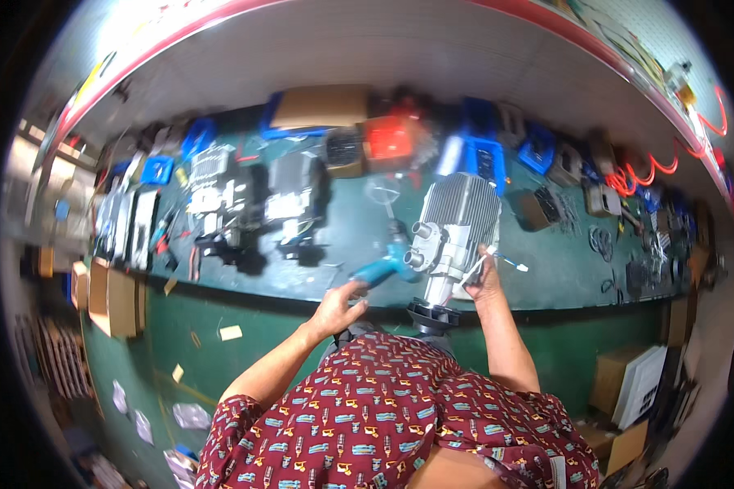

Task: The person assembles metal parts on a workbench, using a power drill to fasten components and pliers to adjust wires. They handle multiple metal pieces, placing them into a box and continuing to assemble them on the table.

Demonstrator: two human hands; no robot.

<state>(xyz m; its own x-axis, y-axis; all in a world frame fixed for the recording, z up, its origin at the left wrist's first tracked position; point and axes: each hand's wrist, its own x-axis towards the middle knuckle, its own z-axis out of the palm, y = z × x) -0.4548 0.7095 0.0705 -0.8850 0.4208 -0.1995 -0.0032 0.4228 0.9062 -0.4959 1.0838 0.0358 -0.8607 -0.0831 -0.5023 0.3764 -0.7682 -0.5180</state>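
Observation:
A grey finned metal unit (457, 216) with two round pipe stubs lies before me on the bench. A black round fitting (432, 316) at its near end sticks out past the bench edge. My right hand (486, 281) grips its right side, where a thin cable with a white connector (511, 262) comes out near the fingers. To the unit's left, a teal cordless drill (383, 267) lies with its bit pointing away. My left hand (338, 311) is at the near end of the drill's handle, thumb and fingers apart; whether it touches the drill is unclear.
Two similar metal units (294, 187) (220, 196) stand to the left on the green bench top (347, 236). Blue bins (485, 159), a red bin (387, 138) and a black bin (342, 151) line the back. A coiled red air hose (640, 175) hangs at right. Cardboard boxes (114, 301) stand at lower left.

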